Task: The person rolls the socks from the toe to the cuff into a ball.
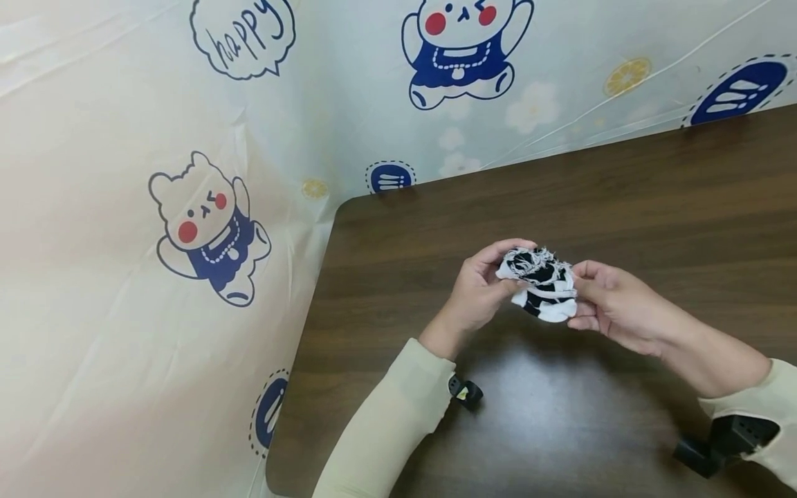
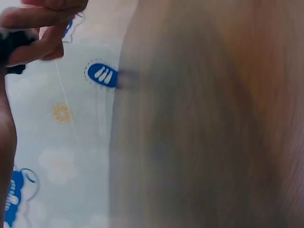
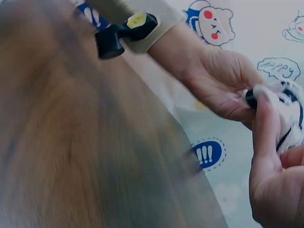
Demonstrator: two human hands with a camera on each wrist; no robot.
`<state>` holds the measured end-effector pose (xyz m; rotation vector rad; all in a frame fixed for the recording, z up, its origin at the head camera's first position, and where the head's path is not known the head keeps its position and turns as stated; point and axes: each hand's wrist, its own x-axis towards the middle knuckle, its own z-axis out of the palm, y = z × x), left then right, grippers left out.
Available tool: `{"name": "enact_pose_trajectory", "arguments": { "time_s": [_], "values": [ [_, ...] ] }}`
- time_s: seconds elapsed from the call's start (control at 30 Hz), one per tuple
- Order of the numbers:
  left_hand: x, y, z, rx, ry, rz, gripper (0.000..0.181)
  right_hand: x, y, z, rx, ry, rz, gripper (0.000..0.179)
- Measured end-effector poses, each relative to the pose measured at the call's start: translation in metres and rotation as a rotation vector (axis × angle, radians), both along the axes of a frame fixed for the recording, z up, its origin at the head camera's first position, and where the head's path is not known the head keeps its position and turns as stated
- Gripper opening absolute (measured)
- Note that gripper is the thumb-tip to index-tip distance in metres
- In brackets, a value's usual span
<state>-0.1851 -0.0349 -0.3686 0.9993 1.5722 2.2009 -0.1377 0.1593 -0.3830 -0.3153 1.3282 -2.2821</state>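
Observation:
A bunched black-and-white knit cloth (image 1: 551,304), sock-like, with loose white threads along its top, is held up above the table between both hands. My left hand (image 1: 476,290) pinches its left side, thumb in front and fingers behind. On the opposite side my right hand (image 1: 623,308) grips the edge between thumb and fingers. In the right wrist view the cloth (image 3: 287,116) sits between the two hands, partly cut off by the frame. Only a dark piece of the cloth (image 2: 14,42) shows in the left wrist view, beside blurred fingers.
Below the hands lies a dark brown wooden table (image 1: 398,256) with a rounded corner at its far left. A pale printed curtain (image 1: 349,90) with cartoon bears hangs along its back and left edges. Each sleeve carries a black wrist camera (image 1: 465,392).

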Motion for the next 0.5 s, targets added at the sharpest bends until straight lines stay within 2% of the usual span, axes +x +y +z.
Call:
{"name": "enact_pose_trajectory", "arguments": {
  "time_s": [0.13,0.2,0.3,0.37,0.5],
  "values": [
    [-0.001,-0.003,0.013,-0.201,0.195,0.021,0.048,-0.001,-0.002,-0.001,0.155,0.137,-0.207,0.017],
    [0.000,-0.004,0.017,-0.269,0.270,0.038,0.045,-0.002,-0.003,-0.002,0.299,0.229,-0.302,0.015],
    [0.001,-0.005,0.020,-0.388,0.393,0.131,0.038,-0.003,-0.002,-0.001,0.555,0.329,-0.414,0.015],
    [0.002,-0.005,0.021,-0.467,0.468,0.206,0.033,-0.003,-0.002,0.001,0.709,0.362,-0.453,0.018],
    [0.003,-0.006,0.016,-0.566,0.571,0.326,0.031,-0.003,0.000,0.002,0.832,0.361,-0.462,0.024]
  ]
}}
